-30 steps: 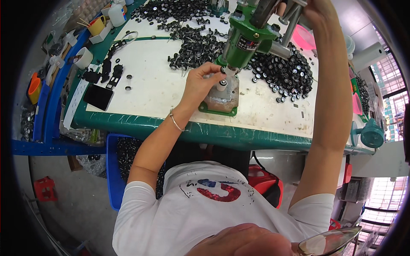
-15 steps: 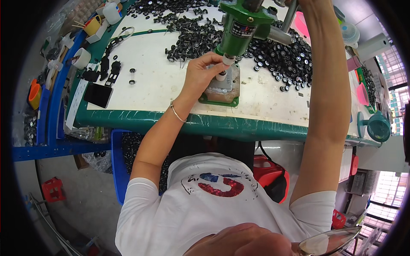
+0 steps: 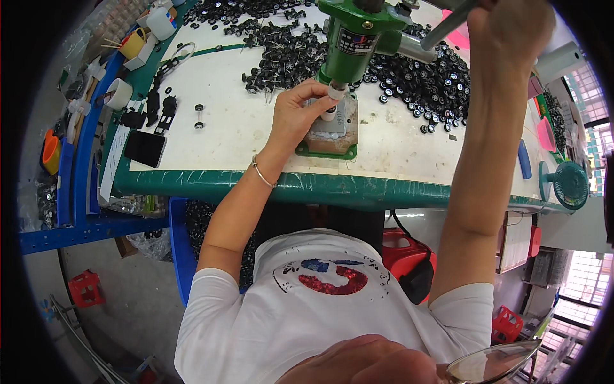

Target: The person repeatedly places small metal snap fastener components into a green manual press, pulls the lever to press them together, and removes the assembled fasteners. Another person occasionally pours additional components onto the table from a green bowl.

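Observation:
A green hand press (image 3: 350,51) stands on the table, its metal ram pointing down over a small base plate (image 3: 331,136). My left hand (image 3: 295,115) is closed in a pinch at the ram's lower end; what its fingertips hold is too small to make out. Just below them, a small black wheel (image 3: 330,111) sits on a pale upright holder. My right hand (image 3: 511,32) is raised at the upper right, wrapped round the end of the press lever (image 3: 451,24). The hand partly hides the lever's end.
Heaps of black wheels (image 3: 422,89) and wheel-and-axle sets (image 3: 281,61) lie behind and beside the press. At left are a dark phone (image 3: 146,149), black plastic chassis parts (image 3: 167,114) and a single wheel pair (image 3: 199,116). A green fan (image 3: 568,185) stands at right.
My right hand has swung the lever outward to the right and slightly lower. My left hand keeps its pinch by the ram, and the whole view has shifted slightly.

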Available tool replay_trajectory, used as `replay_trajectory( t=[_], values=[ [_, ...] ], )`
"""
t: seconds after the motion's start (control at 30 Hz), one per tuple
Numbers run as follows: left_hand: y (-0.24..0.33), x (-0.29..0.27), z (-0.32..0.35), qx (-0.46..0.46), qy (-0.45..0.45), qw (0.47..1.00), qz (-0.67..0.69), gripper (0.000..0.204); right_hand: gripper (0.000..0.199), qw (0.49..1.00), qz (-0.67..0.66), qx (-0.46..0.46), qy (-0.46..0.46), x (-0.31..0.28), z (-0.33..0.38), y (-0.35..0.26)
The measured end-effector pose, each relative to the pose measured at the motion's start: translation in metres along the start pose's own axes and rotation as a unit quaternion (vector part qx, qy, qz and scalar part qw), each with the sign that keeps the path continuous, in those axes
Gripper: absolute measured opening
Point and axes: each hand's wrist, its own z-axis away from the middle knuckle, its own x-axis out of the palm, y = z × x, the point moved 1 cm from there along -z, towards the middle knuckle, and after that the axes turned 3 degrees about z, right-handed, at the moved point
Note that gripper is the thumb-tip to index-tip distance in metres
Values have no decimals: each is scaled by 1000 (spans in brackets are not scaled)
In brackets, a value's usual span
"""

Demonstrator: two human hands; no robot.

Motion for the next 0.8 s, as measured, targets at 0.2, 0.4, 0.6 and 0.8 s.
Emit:
replay_trajectory(
  t=[0.2, 0.4, 0.6, 0.8],
  values=[
    [1, 4, 4, -16, 34, 999, 11, 10, 27, 936, 332, -43, -109, 29, 45, -26],
    [2, 3, 7, -122, 36, 990, 61, 9, 26, 942, 327, -63, -42, 20, 52, -29],
    [2, 2, 5, -62, 5, 998, -4, 27, 29, 930, 362, -62, 27, 28, 45, -19],
    [-6, 1, 0, -75, 30, 994, 76, 21, 22, 897, 404, 118, 136, -11, -19, 10]
  ],
)
